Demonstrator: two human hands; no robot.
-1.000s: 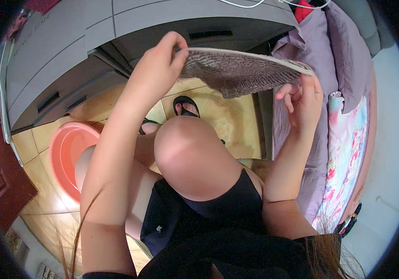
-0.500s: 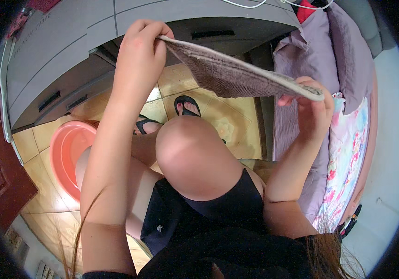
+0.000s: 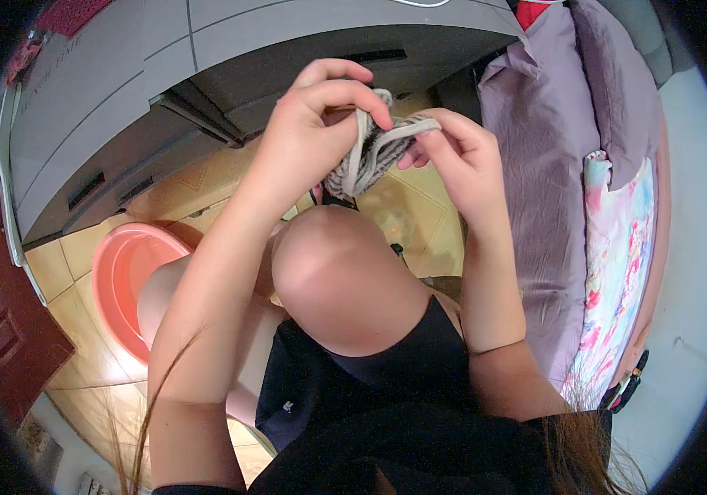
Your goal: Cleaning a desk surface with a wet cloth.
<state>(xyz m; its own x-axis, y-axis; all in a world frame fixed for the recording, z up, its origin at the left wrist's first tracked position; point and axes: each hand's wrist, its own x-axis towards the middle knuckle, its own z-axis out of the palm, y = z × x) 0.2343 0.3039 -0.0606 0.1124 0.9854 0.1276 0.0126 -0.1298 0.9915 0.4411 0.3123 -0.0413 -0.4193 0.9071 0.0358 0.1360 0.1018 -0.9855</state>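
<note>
Dark-and-grey striped cloth with a pale, thick border [image 3: 386, 153] is raised between the two hands, folded over on itself, just beyond the person's bent knee [image 3: 337, 272]. Largest around it is a long grey cabinet with dark drawer fronts [image 3: 106, 82], curving across the far side and down the left. Shiny yellow floor tiles [image 3: 427, 214] show below it. Crumpled mauve bedding [image 3: 535, 181] covers the right side, with a white fabric printed with pink flowers [image 3: 613, 247] along its outer edge. At the far left is a reddish-brown panelled door [image 3: 7, 313]; nearer in, a round pink plastic basin [image 3: 122, 289] rests on the tiles beside the person's left leg. Smaller still, the left hand [image 3: 316, 124] grips the cloth's left part, fingers curled over it; the right hand [image 3: 465, 153] pinches the right end of the border between thumb and fingers.
</note>
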